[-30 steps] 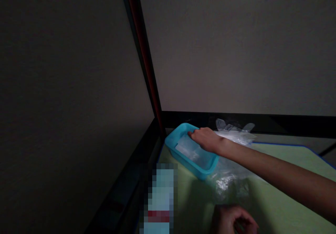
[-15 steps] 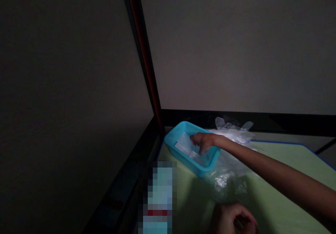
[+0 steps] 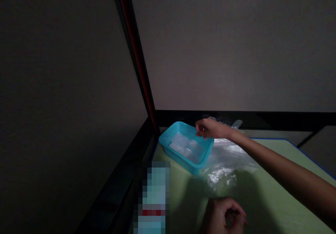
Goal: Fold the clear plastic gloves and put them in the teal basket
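Observation:
A turquoise plastic basket (image 3: 181, 160) stands at the table's far left, with clear plastic bags or film (image 3: 185, 144) lying in it. Over its far right rim is my right hand (image 3: 210, 128), fingers curled in towards the thumb; anything between the fingertips is hidden. Crumpled clear plastic bags (image 3: 222, 174) are spread beside the basket, partly under my right forearm. Close to me, at the lower edge, my left hand (image 3: 225, 214) is curled into a loose ring above the table. I cannot make out anything held at its fingertips.
The table (image 3: 267, 192) has a pale green top with a blue edge. A blurred-out pale item (image 3: 153, 195) with a red band lies on its left side. Walls with dark trim (image 3: 275, 121) close in the left and far sides.
My right hand has risen out of the basket to its far right rim, and its fingers have curled in. The left hand stays curled. The whole view has shifted slightly.

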The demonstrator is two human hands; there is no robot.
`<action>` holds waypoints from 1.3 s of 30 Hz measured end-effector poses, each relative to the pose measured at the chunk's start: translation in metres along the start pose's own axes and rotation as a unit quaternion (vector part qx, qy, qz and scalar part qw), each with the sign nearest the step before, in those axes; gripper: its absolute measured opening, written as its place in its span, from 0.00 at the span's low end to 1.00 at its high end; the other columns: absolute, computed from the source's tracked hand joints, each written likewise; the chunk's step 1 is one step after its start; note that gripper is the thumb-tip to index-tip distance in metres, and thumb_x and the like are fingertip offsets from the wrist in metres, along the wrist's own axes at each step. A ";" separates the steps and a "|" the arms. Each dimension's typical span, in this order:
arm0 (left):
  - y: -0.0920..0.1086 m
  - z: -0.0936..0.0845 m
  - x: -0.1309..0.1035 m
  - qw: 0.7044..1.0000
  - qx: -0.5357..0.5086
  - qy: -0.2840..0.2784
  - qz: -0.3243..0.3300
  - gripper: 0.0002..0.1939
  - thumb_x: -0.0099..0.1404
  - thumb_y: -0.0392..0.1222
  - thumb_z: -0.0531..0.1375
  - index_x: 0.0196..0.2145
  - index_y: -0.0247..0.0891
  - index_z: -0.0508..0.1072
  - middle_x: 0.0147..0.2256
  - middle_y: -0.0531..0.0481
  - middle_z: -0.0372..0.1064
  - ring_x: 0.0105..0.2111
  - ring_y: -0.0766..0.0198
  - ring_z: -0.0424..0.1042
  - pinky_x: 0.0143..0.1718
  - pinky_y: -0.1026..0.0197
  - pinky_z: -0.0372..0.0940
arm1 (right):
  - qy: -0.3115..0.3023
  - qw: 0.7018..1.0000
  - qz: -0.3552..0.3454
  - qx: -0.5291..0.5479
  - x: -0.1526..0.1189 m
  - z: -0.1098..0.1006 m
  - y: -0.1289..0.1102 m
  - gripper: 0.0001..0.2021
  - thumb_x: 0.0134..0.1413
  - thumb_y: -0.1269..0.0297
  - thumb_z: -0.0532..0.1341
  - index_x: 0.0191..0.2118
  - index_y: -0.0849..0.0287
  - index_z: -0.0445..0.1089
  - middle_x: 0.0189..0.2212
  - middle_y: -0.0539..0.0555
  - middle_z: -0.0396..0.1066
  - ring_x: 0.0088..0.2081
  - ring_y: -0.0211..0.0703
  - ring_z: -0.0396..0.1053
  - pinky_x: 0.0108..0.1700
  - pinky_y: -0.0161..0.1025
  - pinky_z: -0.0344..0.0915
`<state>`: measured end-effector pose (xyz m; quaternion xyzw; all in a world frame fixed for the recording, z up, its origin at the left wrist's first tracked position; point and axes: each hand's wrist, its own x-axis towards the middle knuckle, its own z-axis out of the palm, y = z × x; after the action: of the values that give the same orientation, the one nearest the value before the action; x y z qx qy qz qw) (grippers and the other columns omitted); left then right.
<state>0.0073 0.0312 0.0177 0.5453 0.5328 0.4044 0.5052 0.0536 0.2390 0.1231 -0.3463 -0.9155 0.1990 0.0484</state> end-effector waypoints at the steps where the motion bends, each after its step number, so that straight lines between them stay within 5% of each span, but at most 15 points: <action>1: -0.003 0.001 0.001 1.000 0.005 -0.007 0.007 0.11 0.52 0.28 0.53 0.28 0.35 0.74 0.26 0.48 0.71 0.29 0.65 0.68 0.33 0.66 0.61 | 0.035 0.999 0.011 -0.006 -0.011 -0.006 0.008 0.05 0.50 0.64 0.56 0.30 0.60 0.66 0.22 0.51 0.69 0.25 0.39 0.69 0.27 0.32 0.61; 4: -0.013 0.006 0.005 0.999 0.009 -0.033 0.026 0.10 0.52 0.27 0.53 0.26 0.34 0.73 0.25 0.48 0.70 0.28 0.64 0.67 0.30 0.66 0.61 | 0.125 0.990 0.062 -0.031 -0.048 -0.002 0.036 0.11 0.53 0.61 0.52 0.31 0.62 0.66 0.25 0.56 0.70 0.28 0.45 0.69 0.30 0.38 0.63; 8: -0.021 0.010 0.006 0.998 0.020 -0.035 0.041 0.06 0.52 0.29 0.55 0.25 0.34 0.71 0.25 0.49 0.68 0.29 0.64 0.66 0.31 0.65 0.59 | 0.198 0.974 0.096 -0.053 -0.094 0.050 0.073 0.22 0.51 0.54 0.54 0.48 0.65 0.63 0.46 0.66 0.65 0.46 0.54 0.64 0.46 0.47 0.60; 11: -0.021 0.010 0.005 0.999 0.014 -0.023 0.032 0.06 0.52 0.29 0.54 0.24 0.34 0.70 0.24 0.51 0.67 0.29 0.65 0.66 0.33 0.65 0.59 | 0.163 0.976 0.124 -0.073 -0.114 0.094 0.086 0.32 0.49 0.51 0.56 0.56 0.66 0.55 0.58 0.67 0.50 0.57 0.55 0.49 0.54 0.50 0.52; 14: -0.019 0.009 0.004 1.000 -0.004 -0.023 0.018 0.05 0.52 0.30 0.53 0.24 0.34 0.69 0.22 0.52 0.67 0.26 0.66 0.66 0.30 0.66 0.58 | 0.133 0.978 0.137 -0.082 -0.119 0.113 0.085 0.24 0.54 0.55 0.52 0.54 0.65 0.60 0.57 0.65 0.52 0.57 0.53 0.51 0.56 0.49 0.49; 18: -0.015 0.005 0.000 0.999 -0.024 -0.021 0.031 0.05 0.51 0.31 0.53 0.22 0.34 0.67 0.21 0.52 0.66 0.25 0.66 0.66 0.28 0.66 0.58 | 0.147 0.976 0.137 -0.081 -0.112 0.098 0.074 0.18 0.60 0.61 0.46 0.43 0.63 0.70 0.54 0.63 0.59 0.53 0.51 0.58 0.55 0.49 0.50; 23: -0.009 0.000 -0.004 0.998 -0.054 -0.005 0.035 0.03 0.50 0.34 0.55 0.21 0.35 0.67 0.20 0.53 0.67 0.24 0.67 0.67 0.29 0.66 0.60 | 0.204 0.966 0.134 -0.081 -0.107 0.052 0.057 0.18 0.60 0.62 0.45 0.40 0.63 0.71 0.52 0.62 0.61 0.50 0.53 0.62 0.54 0.49 0.51; 29: -0.006 -0.004 -0.005 0.994 -0.097 0.015 0.042 0.04 0.48 0.39 0.58 0.22 0.35 0.67 0.22 0.52 0.67 0.24 0.66 0.67 0.28 0.65 0.60 | 0.293 0.947 0.109 -0.074 -0.152 0.013 0.023 0.21 0.62 0.60 0.42 0.47 0.63 0.67 0.51 0.59 0.63 0.51 0.48 0.61 0.51 0.42 0.57; 33: -0.008 -0.011 -0.006 0.990 -0.117 0.072 0.019 0.13 0.47 0.42 0.60 0.31 0.35 0.67 0.33 0.47 0.69 0.31 0.63 0.69 0.29 0.65 0.60 | 0.271 0.960 0.049 -0.055 -0.210 0.042 0.002 0.19 0.60 0.58 0.45 0.48 0.59 0.67 0.51 0.57 0.64 0.51 0.50 0.61 0.51 0.47 0.58; 39: -0.017 -0.021 -0.002 0.980 -0.171 0.097 -0.020 0.23 0.49 0.54 0.58 0.37 0.35 0.64 0.35 0.45 0.69 0.35 0.59 0.70 0.35 0.61 0.62 | 0.110 0.991 0.075 -0.001 -0.275 0.098 -0.019 0.23 0.57 0.52 0.49 0.54 0.57 0.60 0.54 0.57 0.59 0.52 0.52 0.60 0.52 0.49 0.58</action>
<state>-0.0160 0.0307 0.0049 0.3983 0.5132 0.5299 0.5451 0.2281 0.0140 0.0542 -0.4336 -0.8764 0.1615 0.1335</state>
